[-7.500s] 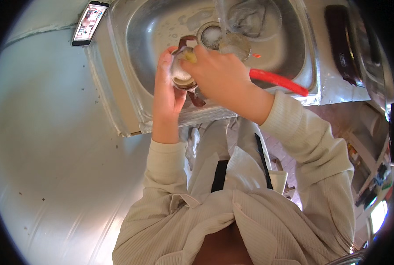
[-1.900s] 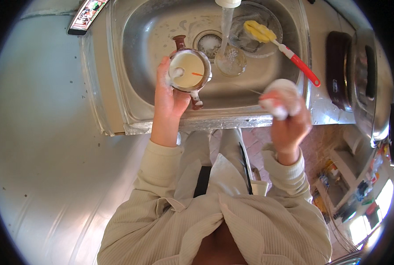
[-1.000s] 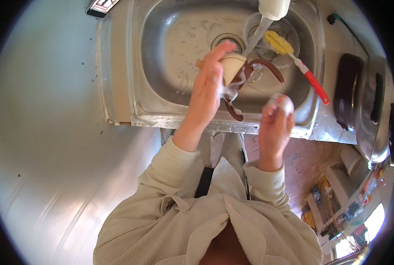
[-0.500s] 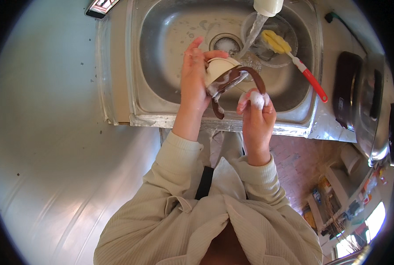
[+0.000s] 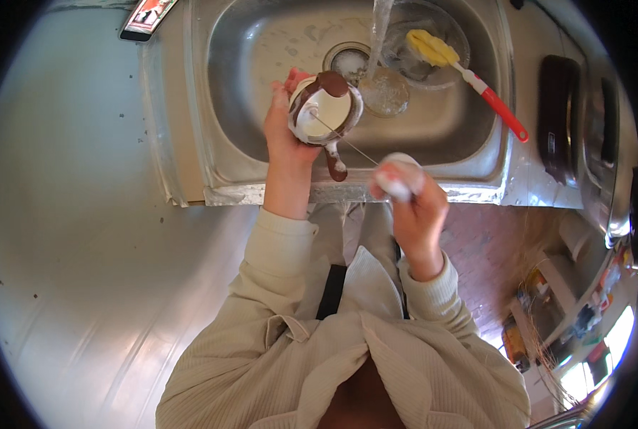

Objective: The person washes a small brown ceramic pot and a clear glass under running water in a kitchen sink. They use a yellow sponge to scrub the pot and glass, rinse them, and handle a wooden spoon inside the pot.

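My left hand grips a soapy cup with a cream inside and brown rim and handles, tipped toward me over the sink. My right hand, slightly blurred, holds a foamy white object; a thin wire rod runs from it into the cup. Water runs beside the cup onto a clear round item near the drain. A yellow sponge brush with red-and-white handle lies across a clear bowl at the sink's right.
A phone stands at the upper left beside a pale surface. A dark-and-silver appliance sits right of the sink. A cluttered shelf is low at the right, above a tiled floor.
The red-handled brush, in my right hand earlier, now lies on the bowl. Since half a second ago the cup has turned to show its inside, and my right hand has moved slightly down.
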### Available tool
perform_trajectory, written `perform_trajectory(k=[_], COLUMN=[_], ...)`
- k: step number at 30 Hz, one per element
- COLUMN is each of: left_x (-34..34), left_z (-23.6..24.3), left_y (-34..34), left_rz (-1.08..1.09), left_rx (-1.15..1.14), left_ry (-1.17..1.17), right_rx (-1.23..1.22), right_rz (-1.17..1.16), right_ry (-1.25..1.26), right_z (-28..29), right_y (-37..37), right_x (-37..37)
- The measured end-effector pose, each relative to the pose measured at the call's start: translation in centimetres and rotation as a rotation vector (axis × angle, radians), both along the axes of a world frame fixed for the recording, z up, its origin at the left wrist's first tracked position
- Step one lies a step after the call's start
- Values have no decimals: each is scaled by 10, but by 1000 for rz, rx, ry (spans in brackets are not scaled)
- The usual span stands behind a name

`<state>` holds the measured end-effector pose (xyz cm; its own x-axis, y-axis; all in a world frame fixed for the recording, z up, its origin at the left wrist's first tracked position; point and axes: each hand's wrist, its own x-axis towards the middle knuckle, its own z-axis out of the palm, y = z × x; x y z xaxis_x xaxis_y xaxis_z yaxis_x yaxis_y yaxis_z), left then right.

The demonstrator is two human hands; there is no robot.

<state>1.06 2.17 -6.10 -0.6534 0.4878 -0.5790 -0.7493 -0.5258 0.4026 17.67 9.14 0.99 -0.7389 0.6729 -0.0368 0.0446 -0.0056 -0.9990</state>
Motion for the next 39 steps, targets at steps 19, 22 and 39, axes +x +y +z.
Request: perform_trajectory(k=[19,22,39], left_x=[2,3,-3], left_z=[7,5,6], left_y=[10,10,6], left_rz=[27,36,36], left_rx=[-146,-122,-179], left_ry=[-7,-17,102], right_rx=[482,284,221], right_rz=[82,22,43], right_ry=[89,121,-65], right_z=[7,7,-16], right_y=[8,24,14], right_x=[-11,-25,13])
